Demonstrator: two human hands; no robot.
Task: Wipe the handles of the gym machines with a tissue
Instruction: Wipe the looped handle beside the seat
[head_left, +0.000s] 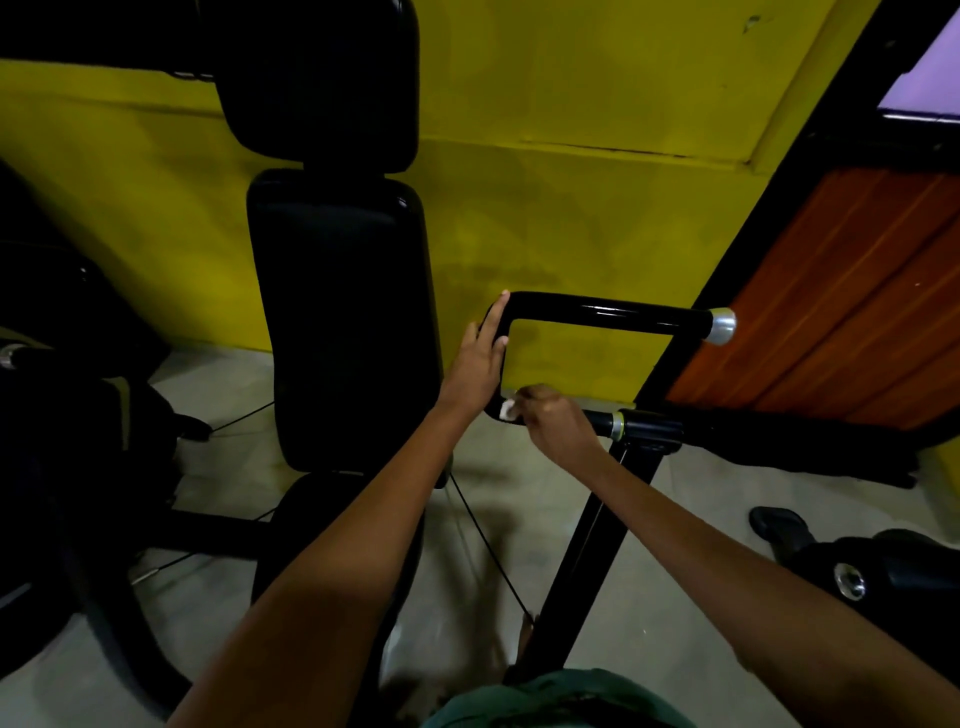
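Head view shows the small crumpled white tissue (508, 409) pressed against the lower corner of the glossy black C-shaped tubular steel handle (597, 312), where the vertical section bends into the lower horizontal bar. The right hand (553, 421) has its fingers curled round the tissue and the tube together, so the paper wraps the bar and can be drawn along it. The left hand (480, 358) lies along the vertical section of the handle with fingers nearly straight and the thumb on the inner side; it holds nothing else and appears to steady the frame against the wiping force. The upper bar runs to the right and ends in a silver metal end cap (721, 326); the lower bar passes through a silver collar (617, 425) into a black pivot bracket (652, 428) on a slanted black support post (587, 551). Judged from the tissue position, the lower bend is the section in hand, and the upper bar remains to be covered. To the left of the handle stands the black padded backrest (343, 312) of the machine, before a yellow painted wall (571, 156), with a grey concrete floor (675, 597) below.
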